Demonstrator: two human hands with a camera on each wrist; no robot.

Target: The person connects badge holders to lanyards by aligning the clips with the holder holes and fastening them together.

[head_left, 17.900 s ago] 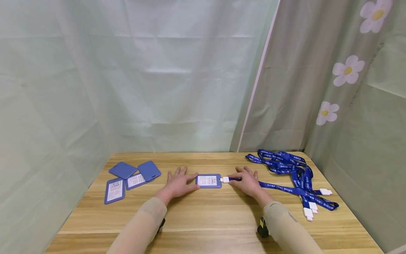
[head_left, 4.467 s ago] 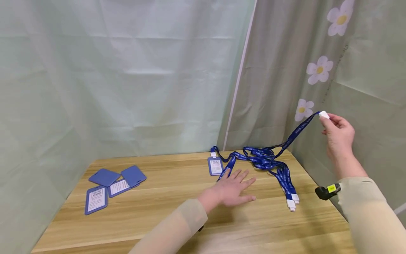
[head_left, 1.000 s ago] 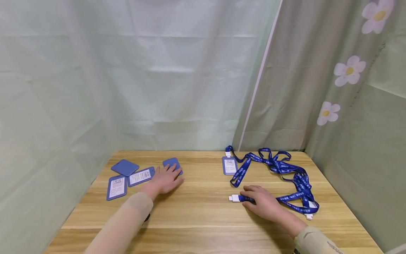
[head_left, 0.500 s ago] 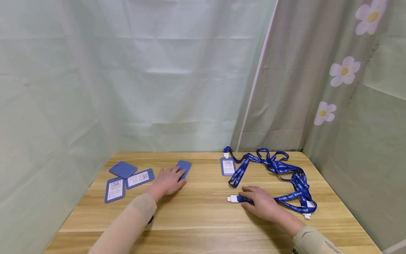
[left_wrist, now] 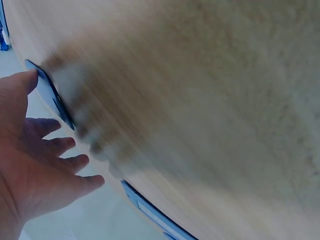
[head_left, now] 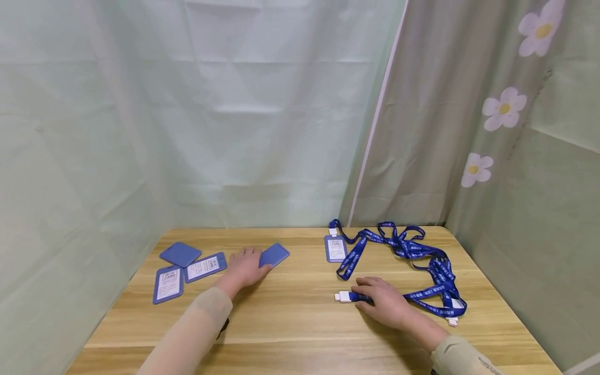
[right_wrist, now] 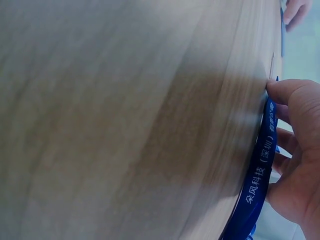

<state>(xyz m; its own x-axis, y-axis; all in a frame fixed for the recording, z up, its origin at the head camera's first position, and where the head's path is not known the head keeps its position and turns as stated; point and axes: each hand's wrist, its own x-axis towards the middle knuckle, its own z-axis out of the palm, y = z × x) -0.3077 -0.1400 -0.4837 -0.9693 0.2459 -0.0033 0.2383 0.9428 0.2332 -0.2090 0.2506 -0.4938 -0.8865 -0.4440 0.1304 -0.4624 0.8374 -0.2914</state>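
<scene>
A blue badge holder (head_left: 275,254), its plain face up, lies beside my left hand (head_left: 245,268). The thumb touches the holder in the left wrist view, and the other fingers are spread apart. At the front right my right hand (head_left: 382,302) pinches a dark blue lanyard (right_wrist: 257,172) between thumb and fingers. The lanyard's white buckle (head_left: 344,297) sticks out to the left of the fingertips, flat on the table. Further back rests a badge holder with a card (head_left: 336,249), joined to another lanyard (head_left: 353,259).
Left on the table (head_left: 290,333) lie a plain-side-up badge holder (head_left: 180,254) and two card-side-up ones, one angled (head_left: 204,266), one nearly upright (head_left: 167,284). Tangled lanyards (head_left: 422,250) cover the right side. A curtain (head_left: 272,130) hangs behind.
The right hand brought a lanyard end from the air to the table. The left hand slid a plain badge holder right, away from the pile, and it turned clockwise; the hand is now at its left end.
</scene>
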